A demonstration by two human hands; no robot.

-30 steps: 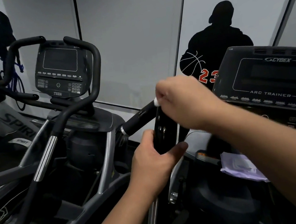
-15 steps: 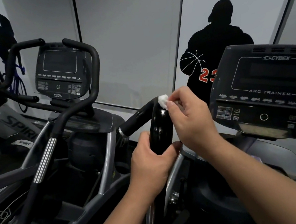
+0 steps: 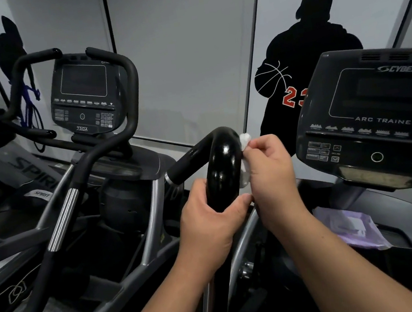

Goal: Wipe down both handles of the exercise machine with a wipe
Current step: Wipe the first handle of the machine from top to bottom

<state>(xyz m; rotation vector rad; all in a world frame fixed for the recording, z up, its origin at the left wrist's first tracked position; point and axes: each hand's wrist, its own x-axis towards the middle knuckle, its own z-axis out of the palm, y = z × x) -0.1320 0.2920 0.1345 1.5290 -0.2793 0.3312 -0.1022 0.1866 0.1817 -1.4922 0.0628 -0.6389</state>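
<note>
1. Head view, the only one: the left hand [image 3: 211, 224] was curled around the lower part of the glossy black handle [image 3: 224, 169], thumb lying across its front, most likely to steady the moving arm of the machine so it would not swing away under rubbing.
2. Head view again: the right hand [image 3: 271, 172] pinched a white wipe [image 3: 245, 155] between thumb and fingers and held it against the handle's right flank, just below the top bend (a grip suited to dragging the cloth along the curve, I would judge).
3. The handle stood between the two forearms, left of the Cybex console [image 3: 380, 116], rising from a silver bar and hooking over at the top into a matte black stub [image 3: 187, 166] that pointed away to the left.
4. Its surface was shiny, with bright highlights on the bend; whether that was wetness or plain gloss could not be told.
5. The wipe looked crumpled and small, showing above and below the fingers.
6. A pale purple packet [image 3: 352, 227] lay on the machine's shroud under the console, probably the wipe pack, kept near for the second handle (not in view).
</note>
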